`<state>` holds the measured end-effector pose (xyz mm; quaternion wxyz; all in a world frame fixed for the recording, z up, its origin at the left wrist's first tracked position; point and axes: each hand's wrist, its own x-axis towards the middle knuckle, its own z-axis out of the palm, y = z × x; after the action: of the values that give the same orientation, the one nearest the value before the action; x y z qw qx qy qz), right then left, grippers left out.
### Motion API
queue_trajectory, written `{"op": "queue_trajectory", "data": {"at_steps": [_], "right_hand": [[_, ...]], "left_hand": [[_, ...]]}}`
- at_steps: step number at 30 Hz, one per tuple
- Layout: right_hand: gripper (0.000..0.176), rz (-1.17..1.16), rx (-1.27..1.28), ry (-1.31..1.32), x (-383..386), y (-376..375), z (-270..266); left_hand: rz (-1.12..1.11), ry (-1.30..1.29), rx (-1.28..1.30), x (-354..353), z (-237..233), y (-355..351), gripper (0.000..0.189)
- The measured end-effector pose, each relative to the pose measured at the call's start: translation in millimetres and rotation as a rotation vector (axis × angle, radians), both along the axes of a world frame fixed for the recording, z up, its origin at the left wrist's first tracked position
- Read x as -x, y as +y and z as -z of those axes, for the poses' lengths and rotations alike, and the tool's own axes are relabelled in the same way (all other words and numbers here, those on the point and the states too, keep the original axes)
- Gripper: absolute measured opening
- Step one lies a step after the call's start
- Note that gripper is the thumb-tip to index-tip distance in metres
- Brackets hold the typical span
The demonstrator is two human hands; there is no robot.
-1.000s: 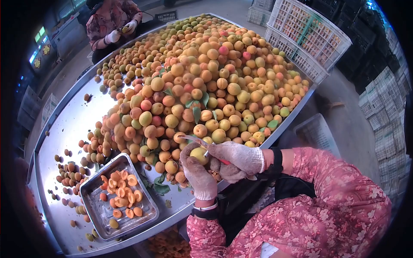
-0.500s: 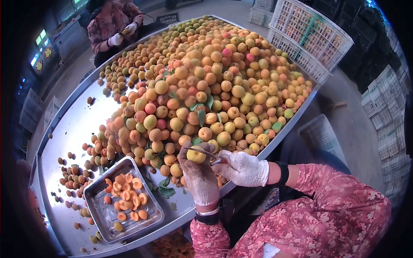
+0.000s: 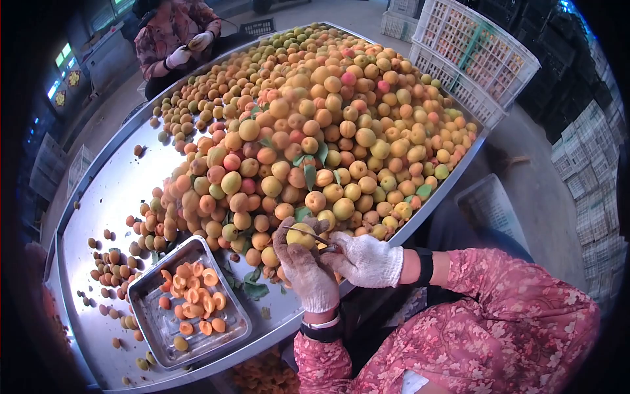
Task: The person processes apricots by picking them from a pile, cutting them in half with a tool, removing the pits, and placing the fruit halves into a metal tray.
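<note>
My left hand (image 3: 308,276), in a stained white knit glove, is closed around a yellow apricot (image 3: 301,236) near the table's front edge. Gloved too, my right hand (image 3: 367,259) grips a small knife (image 3: 307,232), its thin blade lying across the top of the apricot. Both hands nearly touch each other. Behind them rises a large heap of apricots (image 3: 341,144) with a few green leaves. To the left stands a metal tray (image 3: 237,333) holding several orange apricot halves (image 3: 193,289) and a whole one or two.
A metal table (image 3: 125,190) with a raised rim carries the heap and scattered pits or small fruit. Across it sits another person (image 3: 174,39) with gloved hands. White plastic crates (image 3: 472,46) stand stacked at the back right, and a pale crate (image 3: 492,207) is beside my legs.
The view has shifted slightly. My right hand has moved a little closer to the left one, and the knife's blade sits further over the apricot. The tray looks the same.
</note>
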<state>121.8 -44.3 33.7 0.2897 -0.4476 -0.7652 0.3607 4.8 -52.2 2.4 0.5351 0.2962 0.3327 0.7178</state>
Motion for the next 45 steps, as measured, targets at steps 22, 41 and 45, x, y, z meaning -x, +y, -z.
{"op": "queue_trajectory", "data": {"at_steps": [22,41,45], "right_hand": [[0.032,0.024,-0.142,-0.211,14,11,22],[0.031,-0.032,-0.15,-0.163,8,15,23],[0.022,-0.032,-0.048,-0.26,12,17,8]], "left_hand": [[0.151,-0.336,0.17,14,7,4,0.055],[0.117,-0.293,0.17,14,5,10,0.056],[-0.206,0.382,0.071,19,1,10,0.049]]}}
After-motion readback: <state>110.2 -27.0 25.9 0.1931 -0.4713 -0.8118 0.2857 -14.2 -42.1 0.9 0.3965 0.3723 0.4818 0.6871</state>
